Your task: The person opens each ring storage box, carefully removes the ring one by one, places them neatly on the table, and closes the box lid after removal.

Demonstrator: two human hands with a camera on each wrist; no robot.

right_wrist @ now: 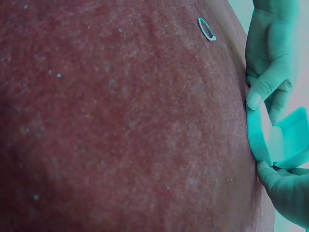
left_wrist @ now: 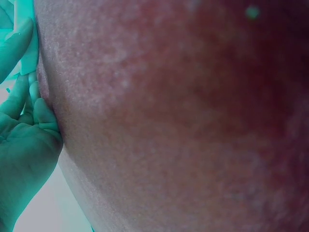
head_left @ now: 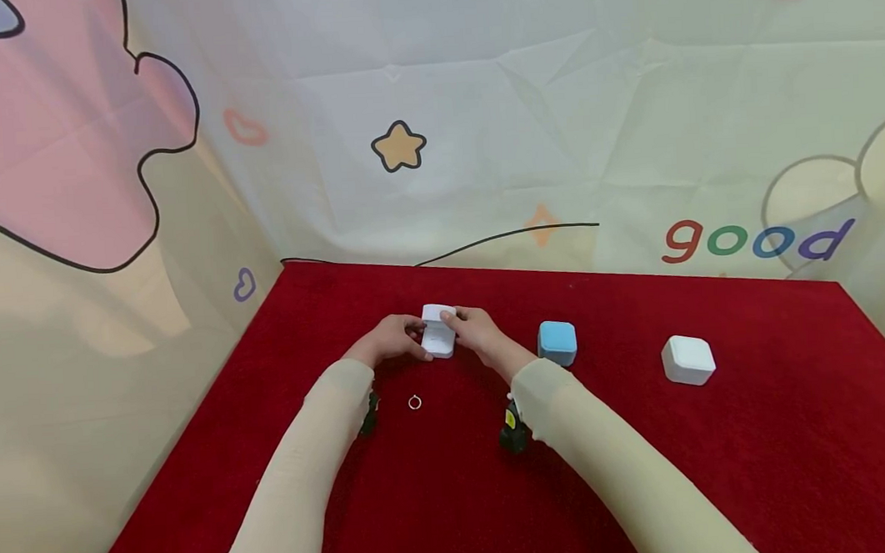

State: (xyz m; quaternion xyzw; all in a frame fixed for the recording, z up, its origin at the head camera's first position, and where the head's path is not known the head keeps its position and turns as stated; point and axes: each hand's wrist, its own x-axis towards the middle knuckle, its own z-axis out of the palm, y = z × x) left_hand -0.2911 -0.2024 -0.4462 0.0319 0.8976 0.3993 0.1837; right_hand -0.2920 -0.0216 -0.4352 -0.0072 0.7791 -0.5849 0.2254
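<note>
A small white ring box [head_left: 438,343] stands open on the red cloth, its lid raised at the far side. My left hand [head_left: 395,337] holds its base from the left, the thumb at the near corner. From the right, my right hand [head_left: 481,331] pinches the raised lid, thumb on its front. A thin ring [head_left: 415,402] lies on the cloth nearer to me. The right wrist view shows the open ring box [right_wrist: 289,137] between both hands, with the ring [right_wrist: 206,29] off to one side. In the left wrist view, only part of the ring box [left_wrist: 30,53] shows at the edge.
A light blue box [head_left: 557,342] sits closed to the right of my right hand. Farther right stands a closed white box [head_left: 689,359]. Red cloth [head_left: 439,494] covers the table, and a printed curtain [head_left: 480,141] rises behind it and along its left side.
</note>
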